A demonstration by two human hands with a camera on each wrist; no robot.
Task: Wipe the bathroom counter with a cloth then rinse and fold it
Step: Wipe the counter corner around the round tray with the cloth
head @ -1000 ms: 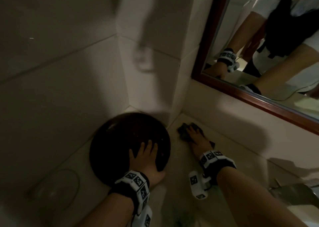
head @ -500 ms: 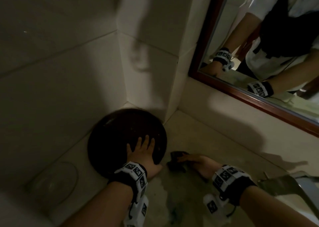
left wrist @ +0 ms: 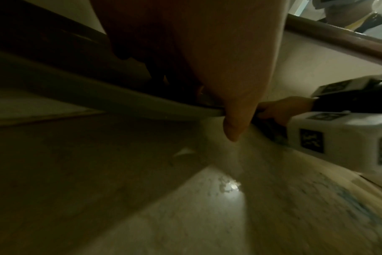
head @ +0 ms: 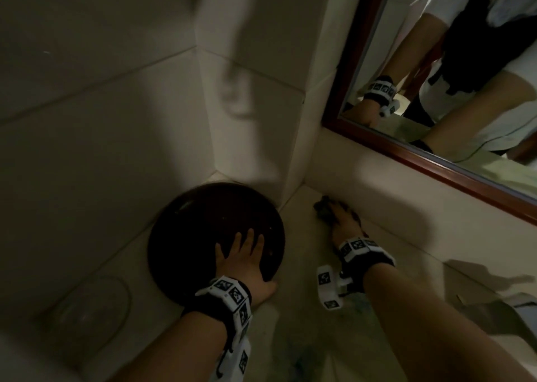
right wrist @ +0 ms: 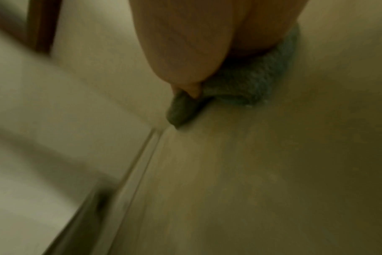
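A dark cloth lies on the pale stone counter, at its back edge against the wall below the mirror. My right hand lies flat on top of the cloth and presses it down. In the right wrist view the cloth looks blue-green and bunched under my right hand. My left hand holds a dark round plate tilted up toward the corner, with fingers spread on its face and the thumb under the rim. The left wrist view shows that rim lifted off the counter.
A wood-framed mirror hangs over the back wall and reflects my arms. A tiled column juts out behind the plate. A clear glass dish sits at the left. A metal edge shows at the far right.
My right hand has slid the cloth from just in front of the plate back to the wall under the mirror. The left hand has kept the plate tilted.
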